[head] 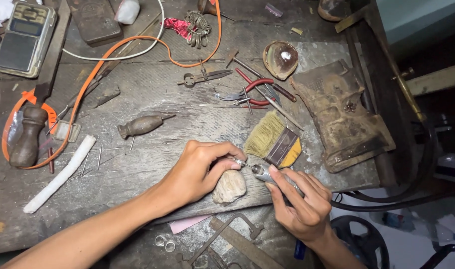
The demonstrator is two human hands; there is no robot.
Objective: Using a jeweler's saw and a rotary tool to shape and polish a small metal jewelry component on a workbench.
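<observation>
Steel and slim, the rotary handpiece (267,175) has a thin bit at its tip and lies slanting in the right hand (302,206), whose grip is clenched around its body. The bit points at the pinched fingertips of the left hand (200,169), which rests on a pale stone-like lump (229,187) at the edge of the worn wooden bench (152,84); what it pinches is too small to tell. A flat brush (273,141) lies just behind

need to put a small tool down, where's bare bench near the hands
Bare patch: between the white roll, the wooden-handled awl and the left hand, save a few loose pins. Crowded: around the brush, red pliers and right hand.
</observation>
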